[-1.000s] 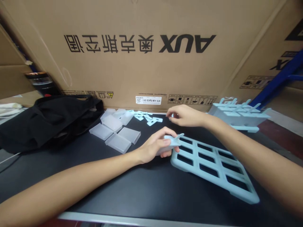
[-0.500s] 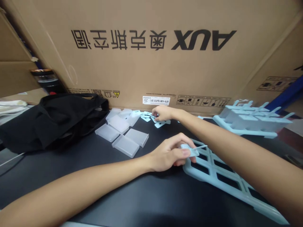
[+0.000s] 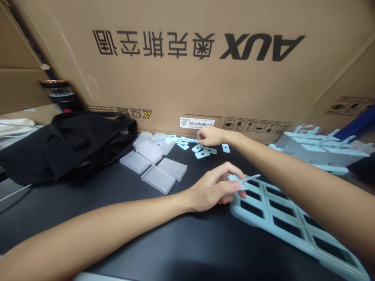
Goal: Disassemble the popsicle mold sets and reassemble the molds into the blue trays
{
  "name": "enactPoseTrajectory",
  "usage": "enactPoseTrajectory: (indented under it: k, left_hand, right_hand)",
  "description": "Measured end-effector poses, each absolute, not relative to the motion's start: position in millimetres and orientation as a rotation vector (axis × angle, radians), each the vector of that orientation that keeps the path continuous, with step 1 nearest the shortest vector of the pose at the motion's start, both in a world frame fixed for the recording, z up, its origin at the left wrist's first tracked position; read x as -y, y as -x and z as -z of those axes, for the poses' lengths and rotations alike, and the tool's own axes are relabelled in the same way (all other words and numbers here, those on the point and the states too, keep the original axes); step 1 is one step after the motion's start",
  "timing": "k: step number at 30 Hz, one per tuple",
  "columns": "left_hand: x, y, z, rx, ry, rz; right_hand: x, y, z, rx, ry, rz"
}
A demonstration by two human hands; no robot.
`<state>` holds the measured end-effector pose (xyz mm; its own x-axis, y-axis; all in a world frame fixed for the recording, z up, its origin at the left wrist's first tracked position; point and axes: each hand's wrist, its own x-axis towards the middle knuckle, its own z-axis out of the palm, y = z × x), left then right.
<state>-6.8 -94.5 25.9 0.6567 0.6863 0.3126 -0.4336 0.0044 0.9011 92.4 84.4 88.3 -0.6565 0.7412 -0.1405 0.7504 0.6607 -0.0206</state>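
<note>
Black matte table (image 3: 181, 242), backed along its far edge by a printed cardboard carton (image 3: 187, 78); the near middle of the surface lies open. Left hand (image 3: 212, 189), fingers curled, pinches a pale blue plastic stick piece (image 3: 240, 182) at the corner of the slotted blue tray (image 3: 293, 226) toward the right edge. Right hand (image 3: 209, 136), loosely closed, touches small blue clips (image 3: 202, 150) scattered at the far edge. Frosted translucent rectangular lids (image 3: 158, 166) lie beside a black cloth bag (image 3: 67, 144) at the left.
</note>
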Motion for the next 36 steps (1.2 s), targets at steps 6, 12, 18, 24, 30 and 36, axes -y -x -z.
enactPoseTrajectory:
  k: [6,12,18,24,30,36]
  left_hand:
    - [94.2,6.1,-29.7,-0.279,-1.250,-0.913]
    - [91.1,5.8,-26.9,-0.297,-1.217,-0.932]
    - [88.2,4.6,-21.5,-0.275,-1.190,-0.956]
    - [86.7,5.4,-21.4,-0.295,-1.141,-0.965]
    - [86.0,4.7,-22.8,-0.283,-1.104,-0.951]
    - [85.2,2.0,-22.2,-0.259,-1.134,-0.973]
  right_hand:
    - [-75.6,-105.6,-113.8,-2.838,-1.402,0.042]
    - [-51.4,-119.1,-134.7,-2.964,-1.483,0.169]
    - [-39.7,-132.9,-130.3,-2.892,-1.401,0.289]
    - [-9.7,-149.6,-148.9,-2.962,-1.245,0.669]
    - [33.2,-168.6,-177.0,-2.911,-1.062,0.940]
    - [48.6,-170.7,-170.5,-2.927,-0.962,0.740]
